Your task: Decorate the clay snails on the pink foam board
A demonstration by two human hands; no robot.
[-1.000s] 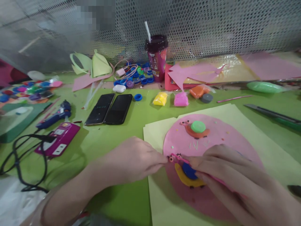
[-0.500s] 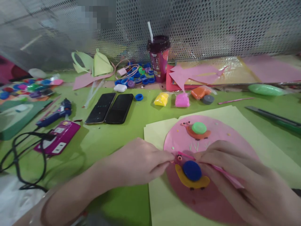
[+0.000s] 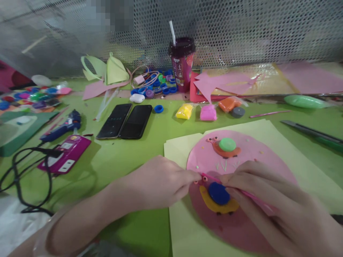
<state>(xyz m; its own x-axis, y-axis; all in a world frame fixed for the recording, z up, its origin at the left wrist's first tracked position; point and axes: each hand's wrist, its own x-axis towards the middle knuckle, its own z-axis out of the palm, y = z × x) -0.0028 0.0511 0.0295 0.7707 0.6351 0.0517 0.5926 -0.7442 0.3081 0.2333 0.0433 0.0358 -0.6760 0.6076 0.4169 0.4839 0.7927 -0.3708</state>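
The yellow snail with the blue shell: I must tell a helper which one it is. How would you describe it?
On the pink paper disc, find the two clay snails. It is the nearer yellow snail, between both hands; the orange snail beyond carries a green shell.

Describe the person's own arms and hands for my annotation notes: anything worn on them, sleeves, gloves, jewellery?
Both hands are bare: no gloves, no rings show on the left hand or the right hand. The left forearm is uncovered, no sleeve or watch in view. The right wrist runs out of frame, so anything worn there cannot be told.
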